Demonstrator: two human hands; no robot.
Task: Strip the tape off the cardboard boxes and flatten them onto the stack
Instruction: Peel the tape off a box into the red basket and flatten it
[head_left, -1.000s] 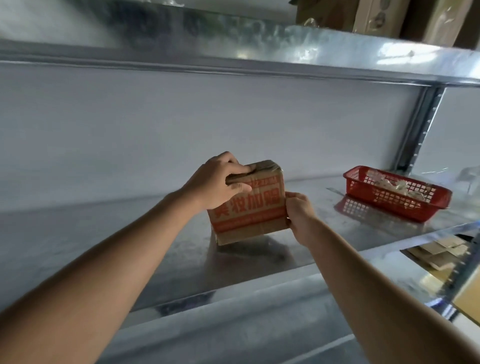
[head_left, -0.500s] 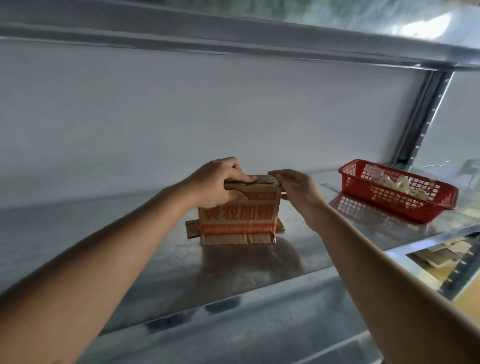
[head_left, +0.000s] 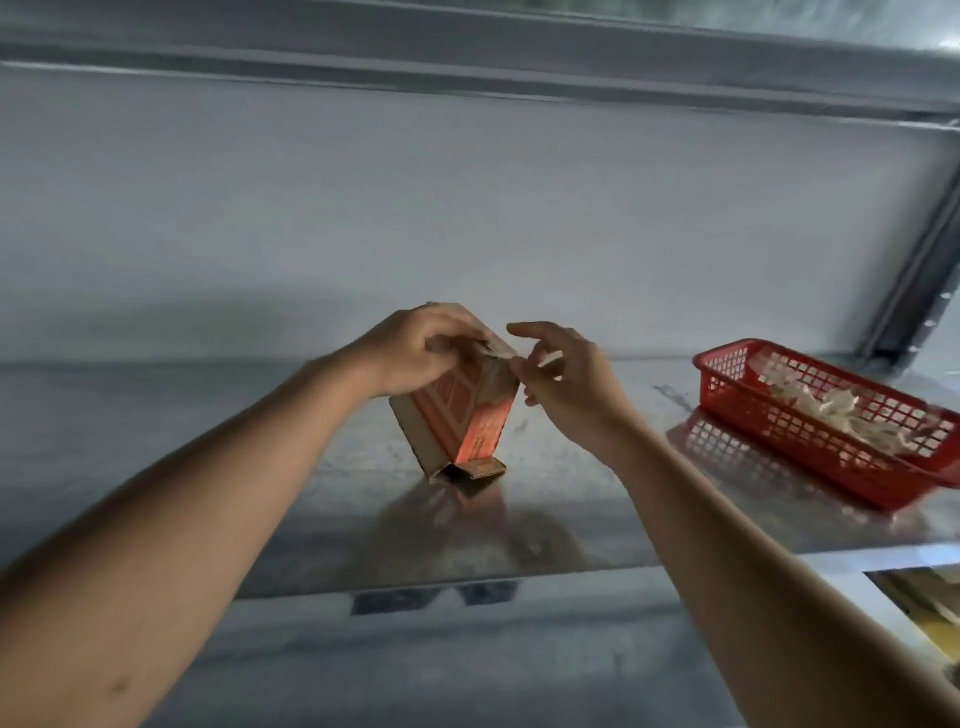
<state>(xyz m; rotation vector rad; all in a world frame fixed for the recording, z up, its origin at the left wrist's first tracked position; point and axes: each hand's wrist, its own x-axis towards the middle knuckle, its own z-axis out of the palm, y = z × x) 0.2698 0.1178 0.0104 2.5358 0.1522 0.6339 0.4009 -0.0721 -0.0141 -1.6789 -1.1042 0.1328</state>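
I see 1 small cardboard box (head_left: 457, 410) with red print standing tilted on the metal shelf (head_left: 571, 519), leaning over so that only its lower edge, where short flaps fold out, touches the steel. Everything else I place from that box.

My left hand (head_left: 415, 349) sits on top of the box, fingers curled over its upper edge and gripping it; the forearm runs down and away from the box toward the near left corner. My right hand (head_left: 563, 382) is just beside the box's upper right corner. Its thumb and a bent finger meet at that corner, where a pale strip that looks like tape (head_left: 501, 352) lies, while the index finger sticks out straight above. Motion blur keeps me from telling whether that hand actually pinches the strip or only touches it.

Well off to the right of the box, on the same shelf, rests 1 red plastic basket (head_left: 727, 384) with a mesh wall, holding crumpled whitish scraps (head_left: 831, 405). Behind the box rises a plain pale wall (head_left: 467, 208), and above it runs the underside of another shelf (head_left: 467, 57). Right of the basket stands a grey upright post (head_left: 919, 275).
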